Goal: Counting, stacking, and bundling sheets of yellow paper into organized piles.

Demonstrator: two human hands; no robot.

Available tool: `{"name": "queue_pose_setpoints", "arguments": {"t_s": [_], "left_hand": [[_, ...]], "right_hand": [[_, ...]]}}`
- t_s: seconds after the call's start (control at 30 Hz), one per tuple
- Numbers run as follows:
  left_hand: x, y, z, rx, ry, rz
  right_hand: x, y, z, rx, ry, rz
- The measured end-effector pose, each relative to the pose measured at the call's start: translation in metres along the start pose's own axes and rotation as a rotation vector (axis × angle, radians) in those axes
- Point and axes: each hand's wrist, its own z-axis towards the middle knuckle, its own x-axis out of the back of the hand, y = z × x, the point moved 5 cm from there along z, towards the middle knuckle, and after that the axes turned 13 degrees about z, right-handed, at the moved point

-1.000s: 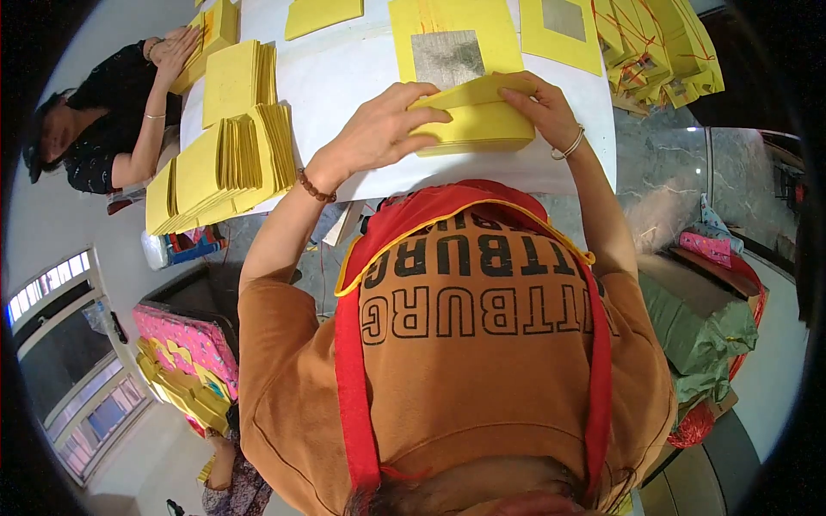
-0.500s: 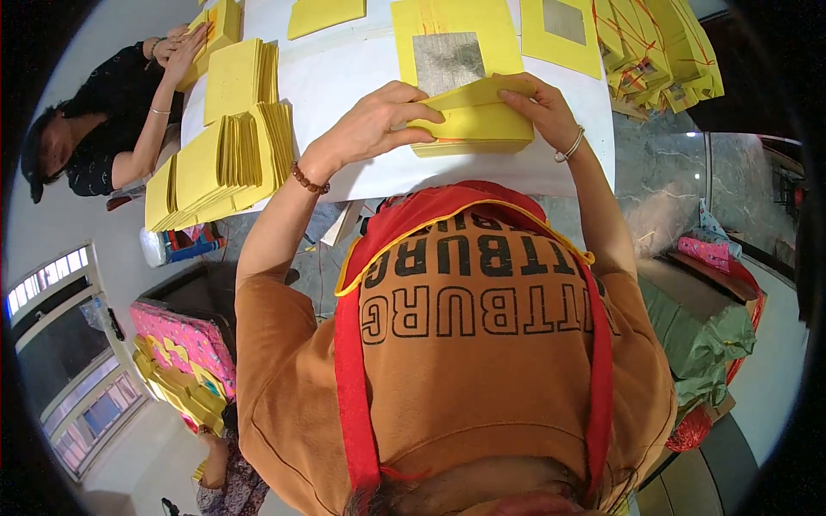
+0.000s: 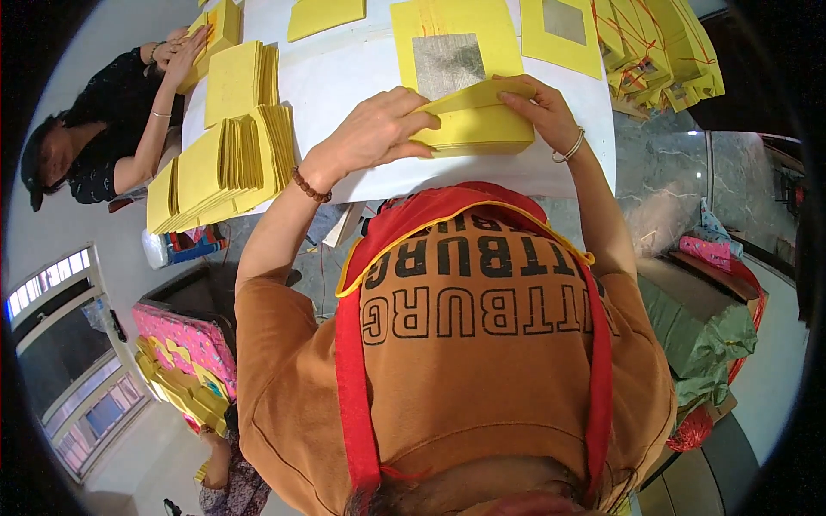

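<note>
In front of me on the white table lies a stack of yellow folded paper point(image 3: 486, 138). A yellow paper flap point(image 3: 473, 96) slants up along its far edge. My right hand point(image 3: 544, 110) pinches this flap at its right end, thumb on the near side. My left hand point(image 3: 379, 131) is at the left end, fingers curled around the paper's edge and the thumb by the stack's near left corner. Just beyond the flap is a flat yellow sheet point(image 3: 456, 19) with a silver foil square point(image 3: 447, 62), its near part hidden by the flap.
Tall piles of folded yellow paper point(image 3: 219, 163) stand at the table's left edge. Another foil-marked sheet point(image 3: 559, 56) lies to the right, beside yellow bundles tied with red string point(image 3: 658, 56). A co-worker point(image 3: 103, 146) handles yellow paper at the far left. Green wrapping point(image 3: 710, 344) is at right.
My left hand has shifted slightly, its fingers drawing closer around the paper. The orange streak along the stack's near edge is now covered by yellow paper. My right hand stays almost still.
</note>
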Motion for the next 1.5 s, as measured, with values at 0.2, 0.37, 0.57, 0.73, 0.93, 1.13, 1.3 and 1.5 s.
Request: {"name": "queue_pose_setpoints", "arguments": {"t_s": [0.2,0.37,0.57,0.73,0.93,1.13,1.3,1.5], "left_hand": [[0.0,-0.006,-0.003,0.013,0.005,-0.035],[-0.004,-0.01,-0.004,0.045,-0.013,-0.072],[-0.005,-0.016,-0.004,0.053,0.0,-0.143],[-0.005,-0.017,-0.004,0.122,0.003,-0.209],[-0.003,-0.02,-0.007,0.228,0.095,-0.217],[-0.012,-0.026,-0.012,0.349,0.155,-0.228],[-0.011,-0.022,-0.01,0.328,0.15,-0.26],[-0.008,-0.001,-0.01,0.037,0.032,-0.031]], "right_hand": [[-0.001,-0.002,0.0,-0.005,0.005,0.017],[-0.002,-0.002,0.0,-0.024,0.014,0.047],[-0.001,-0.002,-0.001,-0.038,0.018,0.032],[-0.001,-0.002,-0.001,-0.008,0.017,0.031],[0.001,-0.007,-0.003,-0.035,-0.019,0.085],[-0.008,-0.017,-0.012,0.127,-0.107,0.098],[0.001,0.003,-0.007,0.021,-0.022,0.083],[-0.001,0.002,-0.005,-0.055,-0.061,0.072]]}}
